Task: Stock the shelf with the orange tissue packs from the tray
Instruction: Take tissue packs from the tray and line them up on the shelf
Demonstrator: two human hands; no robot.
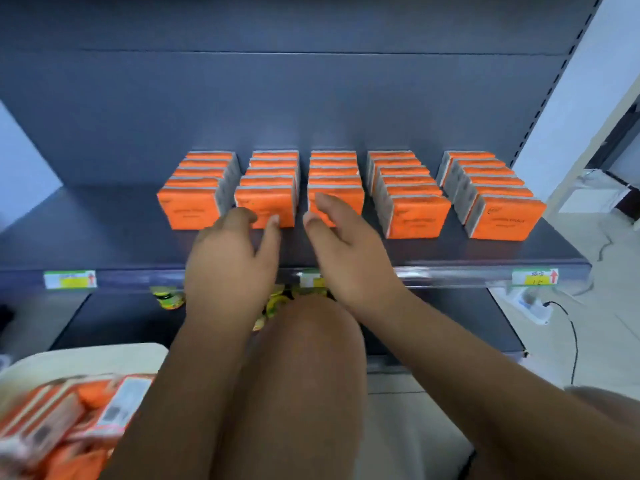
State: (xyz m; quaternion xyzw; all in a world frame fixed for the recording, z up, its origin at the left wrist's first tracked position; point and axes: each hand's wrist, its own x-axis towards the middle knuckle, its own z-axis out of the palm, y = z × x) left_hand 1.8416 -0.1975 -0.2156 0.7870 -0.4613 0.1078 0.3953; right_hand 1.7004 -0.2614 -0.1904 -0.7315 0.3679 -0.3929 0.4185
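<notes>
Several rows of orange tissue packs (419,216) stand upright on the dark grey shelf (104,237), each row running front to back. My left hand (232,261) reaches to the front pack of the second row (266,202), fingers relaxed against its face. Over at the third row, my right hand (343,244) touches the front pack (346,199) with straight fingers. Neither hand holds a pack. At the bottom left, the cream tray (86,358) holds several loose orange packs (62,420), blurred.
A clear price rail with labels (69,279) runs along the shelf's front edge. A lower shelf (114,320) holds yellow-green items (168,297). My bare knee (304,341) is raised below the hands. A black cable (571,334) lies on the floor at right.
</notes>
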